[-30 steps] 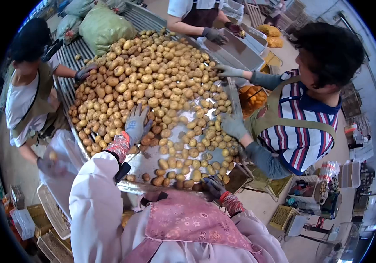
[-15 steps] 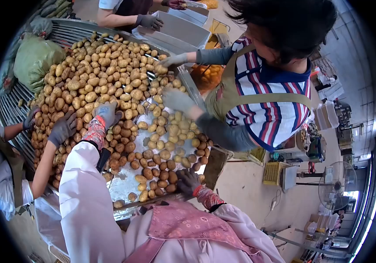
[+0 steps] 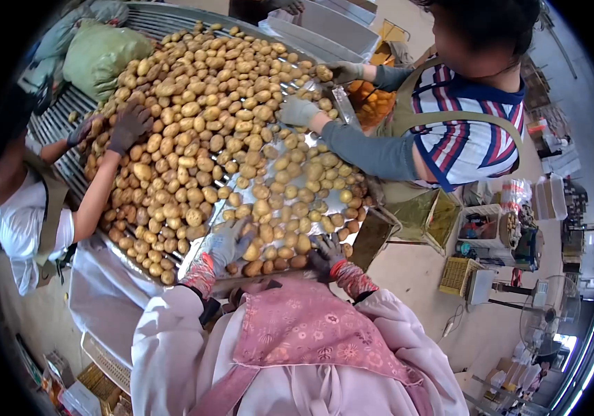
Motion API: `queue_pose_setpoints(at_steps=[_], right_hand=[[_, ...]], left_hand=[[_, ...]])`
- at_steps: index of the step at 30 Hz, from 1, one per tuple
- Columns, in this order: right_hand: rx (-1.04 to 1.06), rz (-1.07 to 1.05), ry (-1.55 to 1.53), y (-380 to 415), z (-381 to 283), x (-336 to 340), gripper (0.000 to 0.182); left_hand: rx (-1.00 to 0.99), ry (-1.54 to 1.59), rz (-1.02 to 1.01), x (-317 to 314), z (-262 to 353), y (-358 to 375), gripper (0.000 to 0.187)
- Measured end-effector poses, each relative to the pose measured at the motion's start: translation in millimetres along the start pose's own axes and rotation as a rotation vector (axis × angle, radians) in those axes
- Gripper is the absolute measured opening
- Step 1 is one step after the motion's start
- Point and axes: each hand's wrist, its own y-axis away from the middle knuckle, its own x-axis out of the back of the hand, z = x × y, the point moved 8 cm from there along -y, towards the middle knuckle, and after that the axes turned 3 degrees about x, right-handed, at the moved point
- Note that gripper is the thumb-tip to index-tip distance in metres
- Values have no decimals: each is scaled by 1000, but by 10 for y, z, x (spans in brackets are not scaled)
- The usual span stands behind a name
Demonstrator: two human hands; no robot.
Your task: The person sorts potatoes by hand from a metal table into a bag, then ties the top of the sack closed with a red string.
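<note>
Potatoes [image 3: 193, 128] lie spread over a metal sorting table [image 3: 203, 239] with a slatted part at the back. My left hand [image 3: 226, 243], in a light grey-blue glove, rests among potatoes at the near edge, its fingers apart and pointing right. To its right, my right hand [image 3: 326, 255] wears a dark glove and touches the potatoes at the near edge with its fingers spread. Between my two hands lies a group of potatoes [image 3: 276, 258]. Neither hand visibly holds a potato.
A co-worker in a striped shirt [image 3: 463, 132] reaches over the table from the right. Another co-worker [image 3: 40, 187] has gloved hands on the potatoes at the left. A green sack [image 3: 103, 59] lies at the far left. Open boxes [image 3: 318, 28] stand beyond the table.
My left hand has come back from the middle of the pile to the near edge, closer to my right hand. The view has shifted, and the co-worker's hands at the right have moved.
</note>
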Motion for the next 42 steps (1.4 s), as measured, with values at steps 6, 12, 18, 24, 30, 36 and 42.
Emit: queue_pose_setpoints(at_steps=[6,12,18,24,30,36,42], right_hand=[[177,-154,-90,-199,155,-31,42],[-148,-136,-755,-188,563,-13,59],[-81,-82,-505,-173,608,-79,51],[280,-50,-224,-364,876,-535,51],[88,-154,-481,-342,307,137,34],[473,158,-133,-384,-84,305,35],[218,-204,132,-261,434,326,33]], left_hand=[[297,1154,172,-240,-356,362,49],[17,2319,93,229,50,570,68],[39,2385,-11,243,160,607,72],[141,2226,128,18,29,572,56],[70,193,222,140,-100,577,11],[71,127,305,118,-121,820,32],[120,-24,241,-62,-451,1024,44]])
